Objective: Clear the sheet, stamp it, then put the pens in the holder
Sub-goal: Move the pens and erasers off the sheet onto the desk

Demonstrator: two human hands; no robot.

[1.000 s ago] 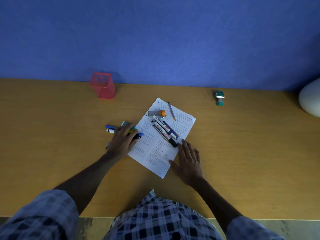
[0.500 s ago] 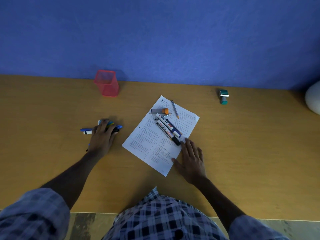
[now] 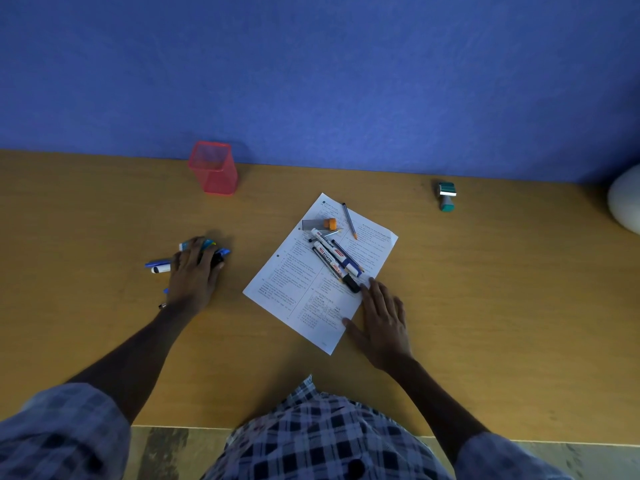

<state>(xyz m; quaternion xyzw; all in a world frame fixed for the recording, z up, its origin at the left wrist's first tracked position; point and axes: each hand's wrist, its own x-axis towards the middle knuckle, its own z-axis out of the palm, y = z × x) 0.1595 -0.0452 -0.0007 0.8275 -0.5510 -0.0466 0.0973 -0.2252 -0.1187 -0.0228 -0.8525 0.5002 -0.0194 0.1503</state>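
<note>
While the left hand (image 3: 194, 275) lies palm-down over a small bunch of pens (image 3: 162, 265) on the bare wooden table (image 3: 485, 306), well left of the sheet, its fingers are spread and fairly straight on top of them, pressing rather than gripping. Blue and white pen ends stick out from under it on the left and far side. On the other side the right hand (image 3: 382, 318) rests flat with relaxed fingers on the near right edge of the printed sheet (image 3: 298, 292), its fingertips just beside the black cap of the markers (image 3: 334, 259) that lie across the paper. A pencil (image 3: 349, 221) and a small grey piece with an orange cap (image 3: 320, 224) also sit on the sheet's far part. By the blue wall stands the red mesh holder (image 3: 214, 167), upright. Far right, the green stamp (image 3: 446, 196) lies on the table, well apart from the sheet.
</note>
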